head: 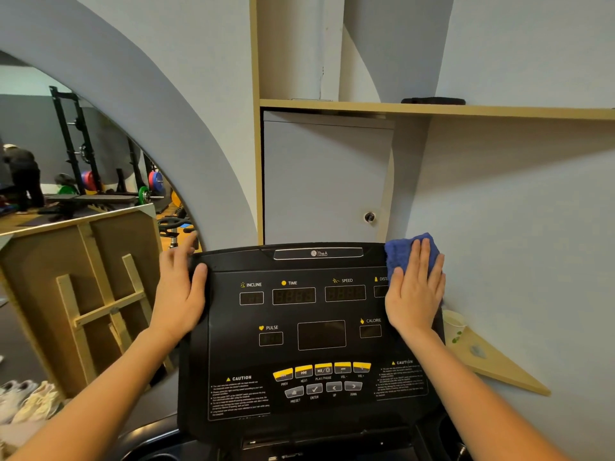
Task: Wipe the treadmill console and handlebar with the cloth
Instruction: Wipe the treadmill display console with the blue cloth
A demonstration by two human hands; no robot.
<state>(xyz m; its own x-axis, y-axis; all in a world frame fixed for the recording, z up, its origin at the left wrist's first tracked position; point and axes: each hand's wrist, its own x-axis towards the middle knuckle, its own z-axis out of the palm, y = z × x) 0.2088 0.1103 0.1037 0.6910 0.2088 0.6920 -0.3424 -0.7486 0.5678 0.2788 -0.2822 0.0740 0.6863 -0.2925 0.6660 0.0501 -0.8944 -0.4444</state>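
I've got the right hand [414,291] flat on the blue cloth [404,252], fingers straight and together, palm pressing it onto the upper right corner of the treadmill console [321,334]. Not a pinch grip: the cloth is trapped under the palm, w/ a bunch of it sticking out past the fingertips at the console's top edge. A flat palm spreads pressure, which I'd say suits wiping a smooth panel.

Left hand [181,291] is empty, fingers spread, wrapped over the console's upper left edge, thumb on the face, fingers round the side. Prob. bracing the panel so it doesn't rock while the other side gets pushed on.

Cloth covers part of the "DIST" readout; the incline, time, speed and pulse windows, and the yellow buttons [322,370] lower down are all uncovered. So I judge the job to be early, at the top right, w/ most of the face left to do. The handlebar isn't clearly in frame, can't tell its state.

Watch out: a paper cup [454,324] sits on a small wooden shelf [499,367] just beside the console's right edge; a wide sweep off that side could knock it.
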